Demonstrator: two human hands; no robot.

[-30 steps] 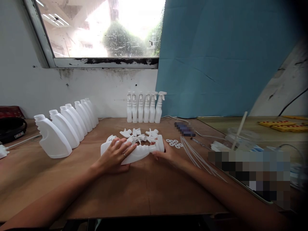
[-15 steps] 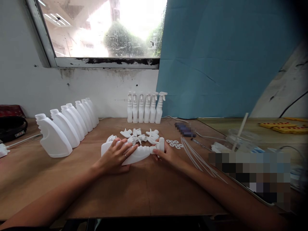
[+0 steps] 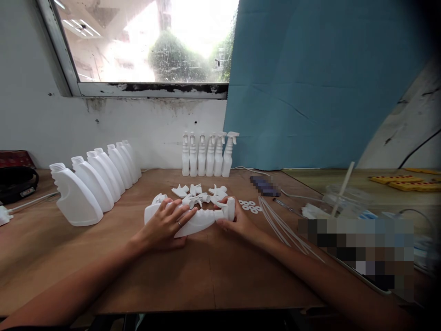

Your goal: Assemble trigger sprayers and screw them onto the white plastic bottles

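A white spray bottle point(image 3: 200, 221) lies on its side above the brown table, its base to the left. My left hand point(image 3: 168, 223), with a ring on one finger, is wrapped over the bottle's body. At the neck end, my right hand point(image 3: 234, 218) grips the white trigger sprayer head point(image 3: 231, 208); part of the head is hidden by the fingers. Just behind the bottle lies a loose pile of white trigger heads point(image 3: 196, 198). Several small white washers point(image 3: 251, 206) and thin white tubes point(image 3: 279, 223) lie to the right of my right hand.
Several open-necked white bottles point(image 3: 80, 197) stand in a row at the left. Assembled spray bottles point(image 3: 206, 158) line up against the wall. A phone point(image 3: 265, 185), a pen point(image 3: 283, 205), and a plastic cup with a straw point(image 3: 342, 191) are on the right. Cables cross the back.
The fingers of my right hand have shifted around the sprayer head and neck. My left hand and the bottle stay almost where they were.
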